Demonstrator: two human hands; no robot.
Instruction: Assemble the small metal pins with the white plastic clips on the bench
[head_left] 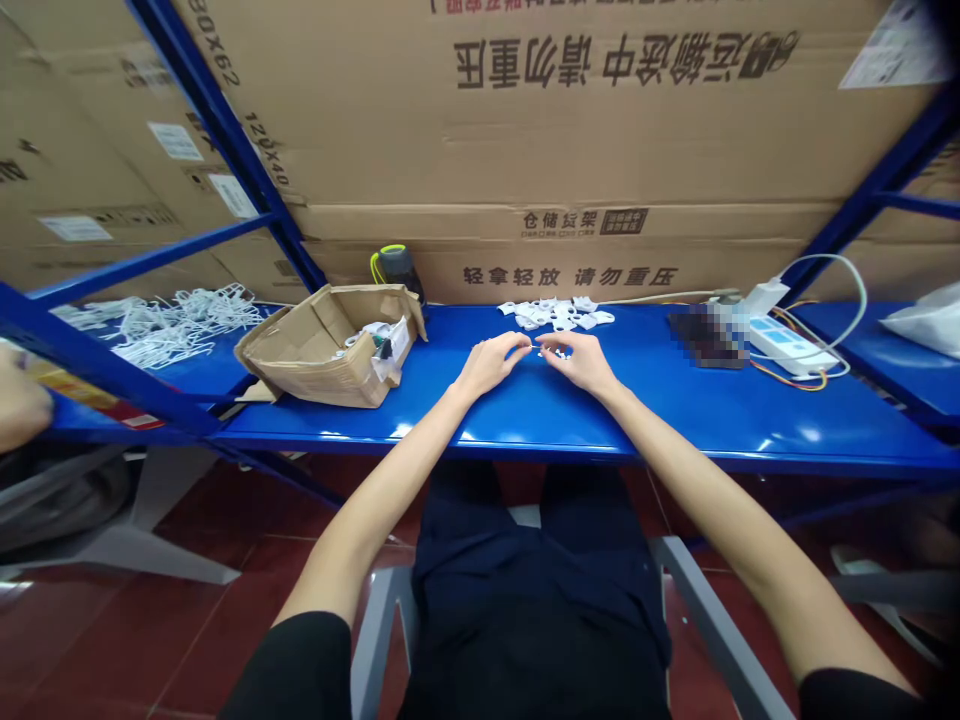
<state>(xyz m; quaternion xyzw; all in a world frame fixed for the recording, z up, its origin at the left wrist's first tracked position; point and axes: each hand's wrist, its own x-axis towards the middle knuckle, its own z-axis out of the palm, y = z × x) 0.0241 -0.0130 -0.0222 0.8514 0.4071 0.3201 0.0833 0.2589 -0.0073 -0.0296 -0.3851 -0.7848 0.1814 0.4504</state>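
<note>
Over the middle of the blue tabletop, my left hand and my right hand almost meet at the fingertips. Both are closed in a pinch. Between them shows a tiny pale piece, too small to name, with a finger and thumb at each end. Several small white bits lie under and beside my right fingers, partly hidden by them. Just behind my hands is a loose pile of flat white plastic pieces.
A cardboard box with small parts stands left, a dark cylinder with a yellow-green loop behind it. On the right are a white power strip and cables. White cords lie beyond the blue post; another person's hand is far left.
</note>
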